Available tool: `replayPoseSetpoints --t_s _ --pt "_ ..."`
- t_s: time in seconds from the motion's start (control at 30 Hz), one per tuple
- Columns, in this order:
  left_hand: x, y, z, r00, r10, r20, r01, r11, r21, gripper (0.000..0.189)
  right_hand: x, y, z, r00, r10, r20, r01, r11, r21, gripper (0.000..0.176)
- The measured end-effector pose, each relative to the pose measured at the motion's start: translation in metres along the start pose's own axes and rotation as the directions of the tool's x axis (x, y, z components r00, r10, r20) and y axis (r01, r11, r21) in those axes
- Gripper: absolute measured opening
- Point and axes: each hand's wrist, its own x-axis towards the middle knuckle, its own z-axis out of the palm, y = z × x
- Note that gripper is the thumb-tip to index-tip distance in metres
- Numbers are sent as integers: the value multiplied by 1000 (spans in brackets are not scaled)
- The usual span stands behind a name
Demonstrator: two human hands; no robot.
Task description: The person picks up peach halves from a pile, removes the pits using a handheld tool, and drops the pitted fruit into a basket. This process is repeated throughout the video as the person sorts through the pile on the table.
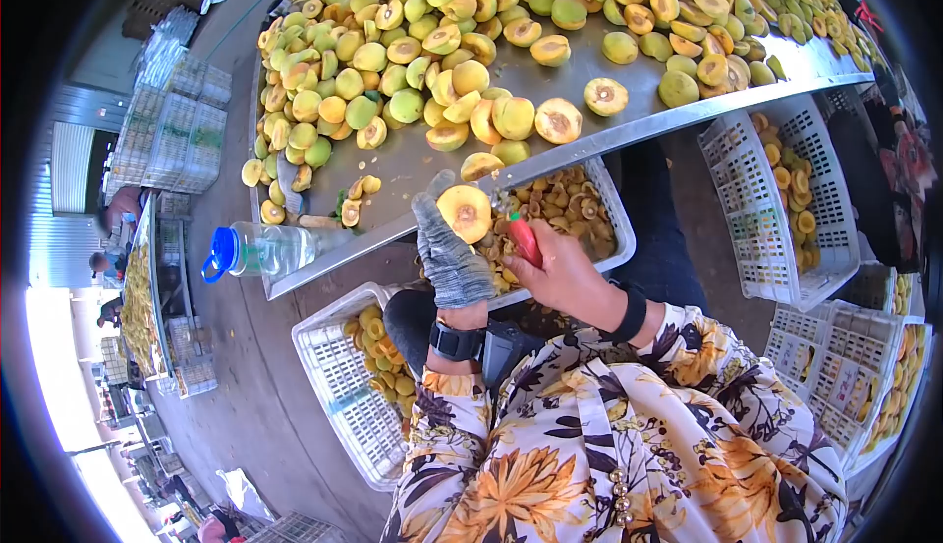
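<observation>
Steel sheeting forms the long table [408, 165], and it is heaped with yellow-green halved stone fruit from its near edge to its far end.

Just off that near edge, over the person's lap, the fruit half [465, 212] sits cut face up. It is pinched at its rim by the left hand [450, 258], which wears a grey knit glove. The half looks light, soft-fleshed and wet on the cut side, so it is likely to slip or bruise under pressure. The skin side and the rim seem the surest places to hold it, and the glove's weave should add grip.

Just to its right, the bare right hand [568, 273] is clenched round a red-handled tool [524, 238]. The tip of the tool points toward the fruit, but the working end is too small to make out.

Directly below both hands stands a white slatted crate [621, 233] holding brownish pieces. A second crate [339, 386] with a few fruits lies near and to the left, and a third [756, 238] stands to the right.

A clear bottle [270, 248] with a blue cap lies on the table's near-left corner. Far to the left, empty crates [172, 130] are stacked, and other people [118, 214] bend over another table.
</observation>
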Motion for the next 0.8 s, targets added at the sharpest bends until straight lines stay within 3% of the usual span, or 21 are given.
replayPoseSetpoints --t_s 0.03,0.1,0.13,0.17,0.23,0.3,0.37,0.43,0.5,0.57,0.63,0.67,0.7,0.77,0.8 --pt "-2 -2 1 1000 -7 7 7 1000 0 45 -5 1 -1 997 22 70 -18 998 -59 33" --pt "-6 -8 6 978 172 115 -194 957 217 46 -12 7 2 999 -24 27 26 997 -67 32" --pt "-9 -5 12 931 311 191 -361 863 353 45 -14 7 2 999 -34 23 34 999 -33 29" --pt "-11 -6 16 931 308 195 -359 864 352 45 -15 8 2 999 -42 19 42 999 0 27" --pt "-15 -7 22 966 171 193 -201 969 146 42 -18 6 1 1000 -16 -10 16 1000 -8 27" --pt "-17 -12 23 961 167 220 -199 971 134 38 -21 6 -1 999 6 -37 -7 1000 -17 27" --pt "-16 -19 22 948 205 245 -260 940 220 35 -24 7 0 994 103 -34 -103 995 19 28" --pt "-19 -22 24 954 201 222 -244 952 185 31 -27 7 2 992 119 -47 -118 993 33 26" --pt "-21 -17 25 900 305 311 -409 840 358 29 -27 6 6 990 131 -58 -129 991 46 24" --pt "-19 -21 26 904 360 230 -421 845 331 28 -28 5 8 993 114 -28 -113 992 51 23" --pt "-7 -21 16 958 45 285 -66 996 65 27 -28 7 11 996 88 15 -89 995 34 24" --pt "-10 -16 17 963 -13 268 19 1000 -19 31 -30 7 12 996 66 61 -67 998 17 25" --pt "-7 -12 10 966 -14 259 19 1000 -17 31 -31 7 11 995 67 70 -68 997 20 25" --pt "6 0 -6 832 -380 404 402 915 35 38 -27 -1 1 965 24 262 -47 996 82 26" --pt "8 -1 -5 858 -370 357 371 926 70 45 -26 1 2 963 24 268 -48 995 84 26"
